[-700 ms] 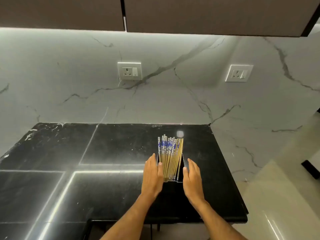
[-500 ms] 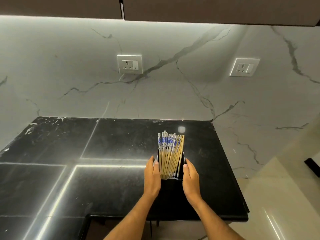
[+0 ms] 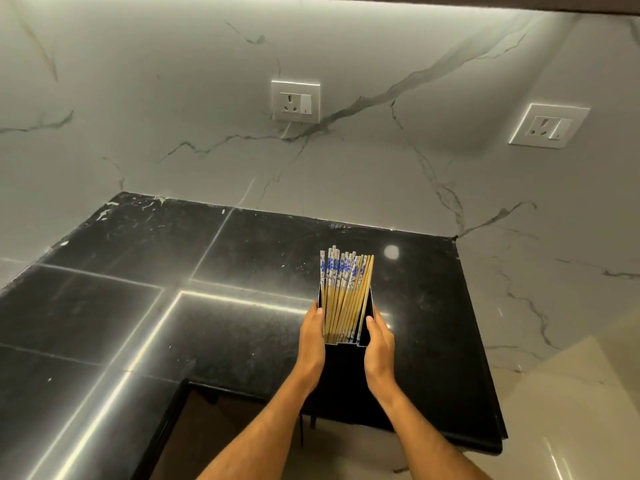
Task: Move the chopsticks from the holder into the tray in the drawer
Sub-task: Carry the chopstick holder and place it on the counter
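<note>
On the black stone counter [image 3: 214, 341] the left hand [image 3: 312, 344] lies flat against the left wall of the black holder [image 3: 344, 372], fingers straight and pressing it. Between the hands, the chopsticks [image 3: 344, 292] stand bunched inside the holder, blue-patterned tops fanned above its rim. The right hand [image 3: 380, 348] presses the holder's right wall likewise, so both palms clasp it.

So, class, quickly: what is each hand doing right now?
Left hand: closed against the left side of the black holder, gripping it.
Right hand: closed against the holder's right side, gripping it too.
</note>
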The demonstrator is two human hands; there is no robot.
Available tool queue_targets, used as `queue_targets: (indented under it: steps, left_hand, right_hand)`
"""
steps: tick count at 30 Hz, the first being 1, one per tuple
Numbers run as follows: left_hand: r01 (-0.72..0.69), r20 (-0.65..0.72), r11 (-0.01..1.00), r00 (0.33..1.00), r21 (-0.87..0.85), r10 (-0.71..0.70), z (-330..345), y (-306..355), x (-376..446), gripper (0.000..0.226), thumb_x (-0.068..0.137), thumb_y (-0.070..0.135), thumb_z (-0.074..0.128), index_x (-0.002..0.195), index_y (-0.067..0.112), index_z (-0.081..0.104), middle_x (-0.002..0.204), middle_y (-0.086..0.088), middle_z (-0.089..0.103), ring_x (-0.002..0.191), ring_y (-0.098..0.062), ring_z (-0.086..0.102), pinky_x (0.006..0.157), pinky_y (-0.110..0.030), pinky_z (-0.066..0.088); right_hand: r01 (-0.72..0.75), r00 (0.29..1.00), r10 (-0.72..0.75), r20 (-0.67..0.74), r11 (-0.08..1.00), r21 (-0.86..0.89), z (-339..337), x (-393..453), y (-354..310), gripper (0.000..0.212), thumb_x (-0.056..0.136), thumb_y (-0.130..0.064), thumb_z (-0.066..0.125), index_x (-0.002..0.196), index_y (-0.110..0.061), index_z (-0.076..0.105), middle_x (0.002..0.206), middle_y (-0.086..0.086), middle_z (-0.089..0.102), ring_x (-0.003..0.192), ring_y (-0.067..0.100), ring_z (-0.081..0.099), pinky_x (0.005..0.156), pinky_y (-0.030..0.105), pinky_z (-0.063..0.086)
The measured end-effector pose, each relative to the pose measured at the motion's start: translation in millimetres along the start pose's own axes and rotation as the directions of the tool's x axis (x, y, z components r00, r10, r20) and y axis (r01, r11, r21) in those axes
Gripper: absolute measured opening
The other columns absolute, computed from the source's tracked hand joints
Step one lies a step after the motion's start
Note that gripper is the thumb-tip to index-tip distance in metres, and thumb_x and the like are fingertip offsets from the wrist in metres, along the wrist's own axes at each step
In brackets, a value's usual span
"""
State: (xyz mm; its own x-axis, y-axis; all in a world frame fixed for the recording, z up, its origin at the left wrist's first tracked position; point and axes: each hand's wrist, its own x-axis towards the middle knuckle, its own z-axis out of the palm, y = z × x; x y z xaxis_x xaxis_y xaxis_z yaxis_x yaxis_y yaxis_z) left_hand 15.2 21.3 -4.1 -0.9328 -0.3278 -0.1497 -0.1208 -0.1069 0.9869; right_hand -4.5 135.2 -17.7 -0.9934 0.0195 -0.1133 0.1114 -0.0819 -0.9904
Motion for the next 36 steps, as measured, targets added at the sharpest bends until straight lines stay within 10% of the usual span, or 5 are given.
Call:
queue_targets:
  steps: [8,19,29,36]
  left_hand:
    - [-0.001,-0.207,1.0,0.978,-0.016,-0.002,-42.3,4.8,-33.3,0.042,0.11,0.021,0.027,0.135,0.012,0.06,0.127,-0.008,0.068,0.119,-0.02,0.064,0.106,-0.049,0.05]
    - [-0.084,-0.493,0.994,0.869,-0.068,0.039,-165.7,7.3,-146.2,0.039,0.109,0.021,0.032,0.137,0.009,0.057,0.134,-0.015,0.06,0.124,-0.028,0.059,0.108,-0.054,0.046]
    - [-0.1,-0.782,0.99,0.624,-0.095,-0.012,-296.9,-4.2,-342.4,0.035,0.108,0.015,0.035,0.126,0.006,0.064,0.123,-0.017,0.065,0.116,-0.031,0.062,0.103,-0.052,0.049]
    - [-0.117,-0.939,0.992,0.343,-0.05,-0.007,-357.1,-19.1,-477.8,0.027,0.108,0.021,0.037,0.119,0.02,0.062,0.125,-0.007,0.058,0.108,-0.006,0.057,0.087,-0.021,0.046]
  right_hand:
    - [0.062,0.981,-0.069,0.179,0.997,0.042,34.8,-30.1,-1.3,0.041,0.108,-0.01,0.033,0.14,-0.021,0.058,0.122,-0.023,0.07,0.118,-0.005,0.061,0.092,0.008,0.047]
    - [0.124,0.868,-0.156,0.472,0.987,0.098,124.6,-152.3,1.2,0.042,0.105,-0.013,0.034,0.138,-0.018,0.06,0.129,-0.009,0.07,0.124,0.009,0.061,0.101,0.021,0.049]
    - [0.085,0.646,-0.129,0.753,0.992,0.098,203.7,-354.4,26.9,0.045,0.107,-0.008,0.033,0.124,-0.031,0.067,0.119,-0.011,0.073,0.116,0.006,0.065,0.095,0.018,0.052]
    - [0.055,0.392,-0.099,0.915,0.995,0.084,237.6,-485.1,43.8,0.041,0.107,-0.013,0.033,0.13,-0.032,0.061,0.122,-0.019,0.071,0.119,0.001,0.062,0.094,0.012,0.049]
